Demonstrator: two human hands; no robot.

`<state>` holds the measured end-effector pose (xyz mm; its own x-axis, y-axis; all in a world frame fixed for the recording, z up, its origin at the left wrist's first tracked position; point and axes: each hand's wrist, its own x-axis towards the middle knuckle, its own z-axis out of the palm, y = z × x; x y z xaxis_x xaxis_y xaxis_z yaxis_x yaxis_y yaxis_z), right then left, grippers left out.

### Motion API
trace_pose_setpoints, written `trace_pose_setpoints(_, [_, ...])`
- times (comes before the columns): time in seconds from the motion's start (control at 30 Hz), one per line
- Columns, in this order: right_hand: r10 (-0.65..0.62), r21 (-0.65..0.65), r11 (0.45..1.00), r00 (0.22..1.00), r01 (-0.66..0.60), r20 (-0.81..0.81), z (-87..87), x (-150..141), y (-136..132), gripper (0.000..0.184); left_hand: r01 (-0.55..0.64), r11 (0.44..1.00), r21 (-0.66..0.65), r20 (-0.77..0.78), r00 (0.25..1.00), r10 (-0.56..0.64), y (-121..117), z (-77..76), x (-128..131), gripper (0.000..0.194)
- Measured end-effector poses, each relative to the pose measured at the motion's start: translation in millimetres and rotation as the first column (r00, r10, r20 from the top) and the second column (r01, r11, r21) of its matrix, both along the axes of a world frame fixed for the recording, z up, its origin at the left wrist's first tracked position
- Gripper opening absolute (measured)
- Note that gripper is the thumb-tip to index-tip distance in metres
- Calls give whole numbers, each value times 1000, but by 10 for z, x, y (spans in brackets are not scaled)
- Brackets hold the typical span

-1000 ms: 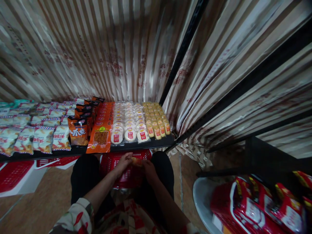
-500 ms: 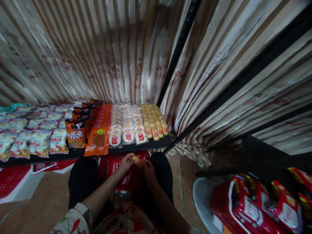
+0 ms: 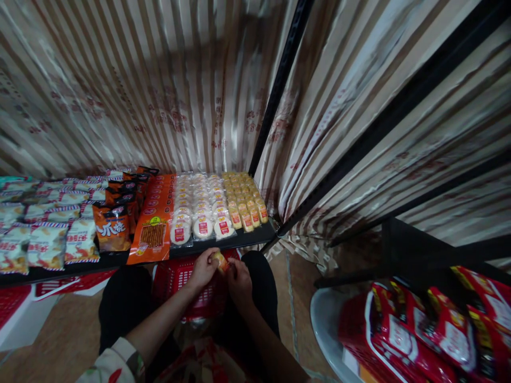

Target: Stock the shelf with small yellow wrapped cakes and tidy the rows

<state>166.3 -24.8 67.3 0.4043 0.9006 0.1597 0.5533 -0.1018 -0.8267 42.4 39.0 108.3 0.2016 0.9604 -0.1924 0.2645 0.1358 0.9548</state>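
Note:
Between my two hands is a small yellow snack packet with a red-orange label (image 3: 221,262), held over a red plastic basket (image 3: 181,272). My left hand (image 3: 204,270) pinches its left end, fingers closed. On the other end, the fingers of my right hand (image 3: 238,277) are closed too. Just beyond, at the right end of the black shelf (image 3: 255,235), similar yellow packets (image 3: 248,214) stand in rows. Left of them lie rows of round white wrapped snacks (image 3: 203,226).
Further left on the shelf are an orange stick-snack bag (image 3: 154,234), orange-black bags (image 3: 112,229) and white snack bags (image 3: 48,244). At right, a basket of red packets (image 3: 411,332) sits on a pale stool (image 3: 325,314). Black posts (image 3: 279,90) stand before striped curtains (image 3: 179,80).
The view has shifted slightly, so the shelf appears further left. Both hands stay on the yellow packet, with my right hand a little closer to my left.

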Motion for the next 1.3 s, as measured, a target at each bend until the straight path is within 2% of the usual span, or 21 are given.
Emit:
trace_pose_setpoints(0.3, [75,39,996,994,-78,74,131,49,1,27,4,996,88,-35,999,-1,83,-20,115,35])
trace_pose_setpoints(0.53, [96,128,984,977,-122,192,68,141,31,38,10,991,137,-80,997,1,143,145,221,35])
trace_pose_setpoints(0.73, [17,236,967,952,-93,306,56,218,130,39,25,986,164,-127,992,-5,216,192,344,34])
trace_pose_setpoints(0.9, [-29,245,968,948,-53,318,135,274,183,38,-50,990,135,29,998,47,248,127,444,28])
trace_pose_setpoints(1.0, [-57,236,971,948,-20,313,148,306,218,38,-52,989,140,72,997,42,235,109,479,27])
trace_pose_setpoints(1.17, [-94,249,968,942,11,321,163,351,310,39,-59,964,258,19,998,56,206,94,504,24])
trace_pose_setpoints(1.3, [-179,262,961,919,87,350,227,380,402,37,-57,937,345,-45,996,77,195,85,525,26])
